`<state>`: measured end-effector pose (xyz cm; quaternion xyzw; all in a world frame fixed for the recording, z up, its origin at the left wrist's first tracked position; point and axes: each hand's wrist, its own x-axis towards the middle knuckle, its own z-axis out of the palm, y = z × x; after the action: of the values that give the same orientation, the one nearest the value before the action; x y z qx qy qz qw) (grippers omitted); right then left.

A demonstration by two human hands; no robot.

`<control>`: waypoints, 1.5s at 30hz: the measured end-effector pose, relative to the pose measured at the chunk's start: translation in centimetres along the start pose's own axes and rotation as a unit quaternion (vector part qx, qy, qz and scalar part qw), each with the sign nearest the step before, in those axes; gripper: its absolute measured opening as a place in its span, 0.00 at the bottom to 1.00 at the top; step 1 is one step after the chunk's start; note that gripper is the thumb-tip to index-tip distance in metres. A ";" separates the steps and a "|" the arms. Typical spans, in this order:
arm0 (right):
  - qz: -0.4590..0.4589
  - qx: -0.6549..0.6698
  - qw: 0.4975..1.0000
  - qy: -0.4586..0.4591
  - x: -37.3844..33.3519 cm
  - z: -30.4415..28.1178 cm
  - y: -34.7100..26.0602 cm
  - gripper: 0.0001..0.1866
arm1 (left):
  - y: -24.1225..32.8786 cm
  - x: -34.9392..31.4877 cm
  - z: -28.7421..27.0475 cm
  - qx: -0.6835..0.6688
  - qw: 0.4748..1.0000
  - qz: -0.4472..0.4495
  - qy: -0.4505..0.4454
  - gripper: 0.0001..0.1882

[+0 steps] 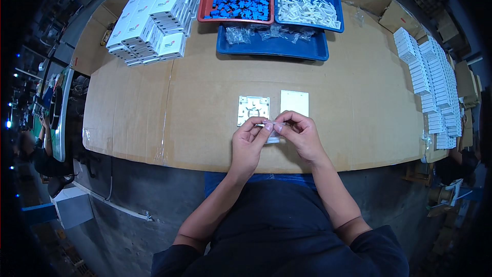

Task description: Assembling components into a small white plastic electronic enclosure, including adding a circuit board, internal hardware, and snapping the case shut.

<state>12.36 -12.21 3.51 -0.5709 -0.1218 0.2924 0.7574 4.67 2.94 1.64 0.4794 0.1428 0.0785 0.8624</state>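
Observation:
In front of me, my left hand [249, 141] and my right hand [302, 136] meet, thumbs and forefingers pinching the upper edge of what looks like a small clear plastic bag [273, 122]. Its lower part hangs between the hands, where something whitish [272, 140] shows; fingers partly hide it. Just beyond my left hand lies an open white plastic case half [253, 107] with a round moulded middle. A plain flat white cover [294, 101] lies to its right, beyond my right hand.
At the back stand a red tray [202, 0] of blue parts and a blue tray [340, 5] of white parts, above another blue tray [271, 54] with clear bags. White boxes are stacked at left [138, 25] and right [435, 79]. Other people work at both sides.

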 end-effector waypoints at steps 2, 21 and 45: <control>-0.001 0.012 1.000 0.007 -0.1 0.2 0.1 0.06 | 0.0 -0.1 -0.2 -0.030 0.999 0.006 -0.033 0.09; -0.029 0.069 0.997 0.007 -0.2 1.4 0.8 0.05 | 0.9 -0.8 -0.1 -0.024 0.999 0.007 -0.027 0.09; -0.098 -0.042 0.994 0.029 0.0 0.6 -0.4 0.09 | 2.2 0.0 -1.1 0.030 0.999 -0.014 -0.007 0.18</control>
<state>12.16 -11.86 4.06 -0.5960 -0.1674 0.1943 0.7609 4.33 4.97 2.92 0.5033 0.1454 0.0586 0.8498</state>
